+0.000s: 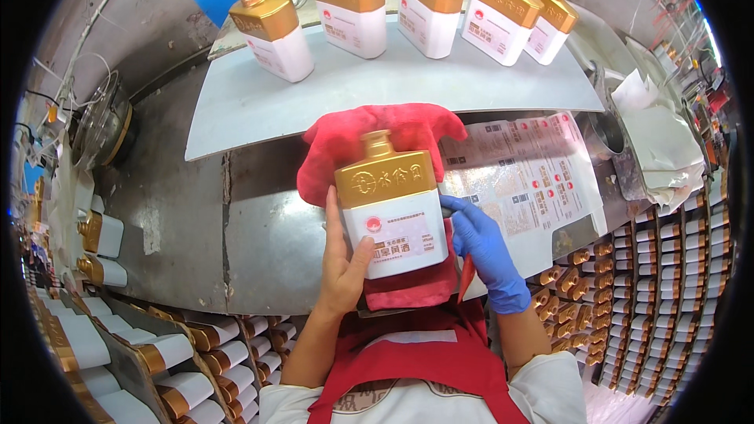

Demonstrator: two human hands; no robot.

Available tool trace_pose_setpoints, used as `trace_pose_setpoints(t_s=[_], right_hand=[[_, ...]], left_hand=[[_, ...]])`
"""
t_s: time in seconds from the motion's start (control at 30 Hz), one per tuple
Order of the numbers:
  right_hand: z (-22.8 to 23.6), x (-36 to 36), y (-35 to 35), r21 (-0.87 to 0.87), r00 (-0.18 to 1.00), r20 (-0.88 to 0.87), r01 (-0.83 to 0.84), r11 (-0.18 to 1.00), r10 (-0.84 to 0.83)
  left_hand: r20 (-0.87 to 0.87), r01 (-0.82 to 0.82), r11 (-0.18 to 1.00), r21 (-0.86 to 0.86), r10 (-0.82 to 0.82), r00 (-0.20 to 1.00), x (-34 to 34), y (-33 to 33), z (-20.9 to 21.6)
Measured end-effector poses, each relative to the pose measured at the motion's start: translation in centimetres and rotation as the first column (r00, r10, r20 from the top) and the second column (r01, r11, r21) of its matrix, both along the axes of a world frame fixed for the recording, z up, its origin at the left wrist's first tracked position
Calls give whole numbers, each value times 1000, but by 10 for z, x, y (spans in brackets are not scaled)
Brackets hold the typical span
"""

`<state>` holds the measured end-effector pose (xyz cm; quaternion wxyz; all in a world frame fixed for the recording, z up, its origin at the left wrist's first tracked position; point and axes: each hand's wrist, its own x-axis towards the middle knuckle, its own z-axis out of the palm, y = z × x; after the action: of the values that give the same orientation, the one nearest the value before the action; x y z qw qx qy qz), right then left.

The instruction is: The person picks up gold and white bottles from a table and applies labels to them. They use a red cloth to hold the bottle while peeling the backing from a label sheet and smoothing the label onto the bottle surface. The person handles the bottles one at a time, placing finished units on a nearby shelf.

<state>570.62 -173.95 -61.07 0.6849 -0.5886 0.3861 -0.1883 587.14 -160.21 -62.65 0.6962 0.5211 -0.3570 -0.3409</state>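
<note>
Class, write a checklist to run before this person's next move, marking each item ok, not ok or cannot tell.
1. Left hand holding the bottle: ok, thumb on its front.
2. Both hands gloved: not ok, only the right hand is.
3. Right hand gripping the bottle: cannot tell, fingertips unclear.
4. Label facing the camera: ok.
5. Bottle resting on red cloth: cannot tell, contact hidden.
6. Five other bottles upright: ok.

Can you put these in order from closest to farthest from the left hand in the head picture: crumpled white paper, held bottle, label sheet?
1. Held bottle: touching the left hand.
2. Label sheet: to its right, past the bottle.
3. Crumpled white paper: far right.
</note>
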Motion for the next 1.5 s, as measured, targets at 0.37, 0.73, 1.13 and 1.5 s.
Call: trace_pose_setpoints(t_s=[0.37, 0.73, 1.13, 1.5], right_hand=[[6, 15, 20, -205, 993, -119, -15, 979, -9], [1, 10, 18, -198, 993, -118, -23, 980, 0], [6, -4, -14, 28, 998, 41, 40, 999, -41], [6, 16, 3, -152, 999, -43, 6, 988, -12]], left_hand=[[128, -32, 996, 86, 21, 992, -7, -3, 1], [114, -57, 996, 75, 49, 992, -11, -8, 4], [-52, -89, 995, 45, 91, 995, 6, 4, -7], [36, -9, 1000, 0, 9, 999, 16, 13, -16]])
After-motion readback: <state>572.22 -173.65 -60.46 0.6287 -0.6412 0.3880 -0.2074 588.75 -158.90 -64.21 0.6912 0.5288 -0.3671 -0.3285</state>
